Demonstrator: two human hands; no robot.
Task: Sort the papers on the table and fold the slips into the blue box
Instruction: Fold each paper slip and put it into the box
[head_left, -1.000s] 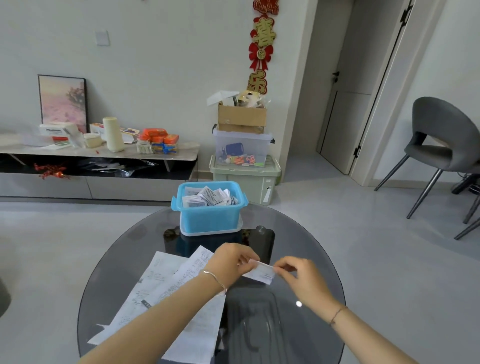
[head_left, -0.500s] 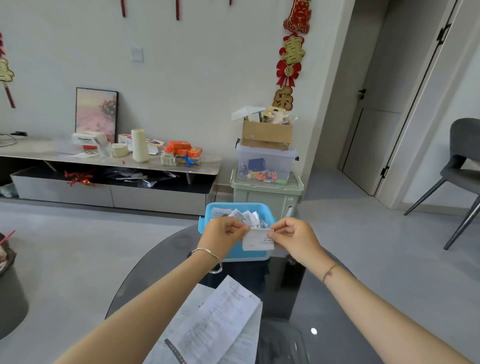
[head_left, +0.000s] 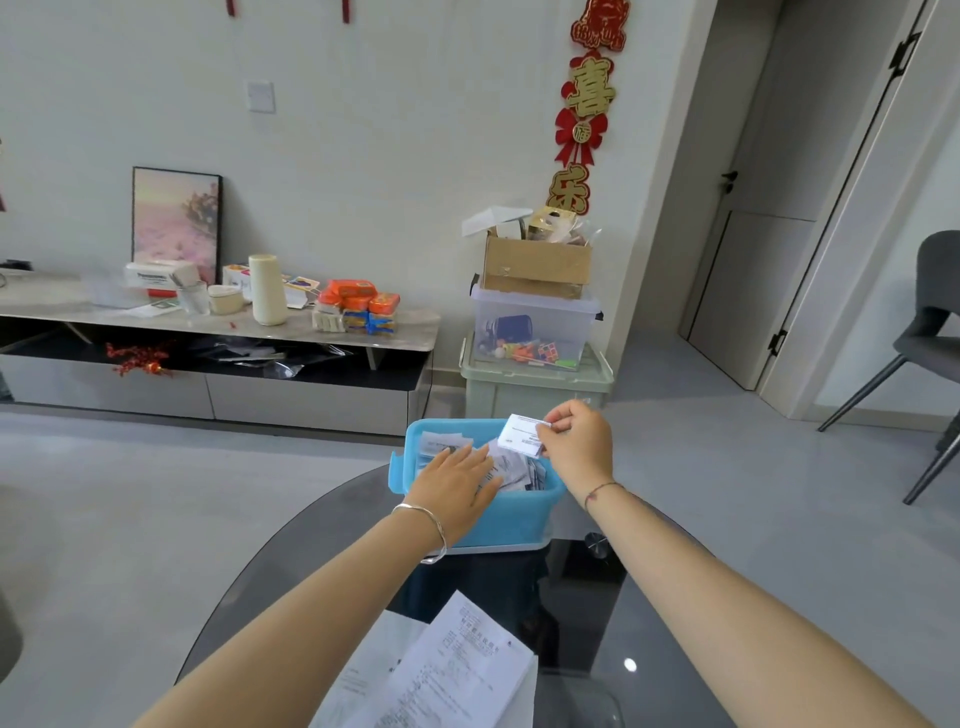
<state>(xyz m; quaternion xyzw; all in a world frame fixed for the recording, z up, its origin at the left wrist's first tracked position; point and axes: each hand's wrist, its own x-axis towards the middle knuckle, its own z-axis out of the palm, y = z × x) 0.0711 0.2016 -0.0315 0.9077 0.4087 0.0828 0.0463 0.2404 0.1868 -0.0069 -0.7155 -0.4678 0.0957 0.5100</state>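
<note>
One folded slip (head_left: 519, 435) pinched above blue box (head_left: 514, 514).
Right hand (head_left: 576, 439) grips it; left hand (head_left: 457, 480) lies flat on the pile (head_left: 514, 467). Drop low, beside left fingertips.

Box (head_left: 511, 514) sits at the far edge of the table (head_left: 587, 649), centre, with loose slips (head_left: 514, 470) piled in it. Left hand (head_left: 457, 483) lies flat on the pile at the box's near-left side. Right hand (head_left: 576, 441) is over the far-right corner, pinching a folded slip (head_left: 519, 435) above the pile. Paper sheets (head_left: 452, 675) lie at the table's near edge, between the forearms. Behind the box, on the floor by the wall: tub (head_left: 535, 389), smaller tub (head_left: 535, 322) on it, carton (head_left: 535, 270) on top. Low cabinet (head_left: 260, 332) to their left, chair (head_left: 935, 322) far right.
</note>
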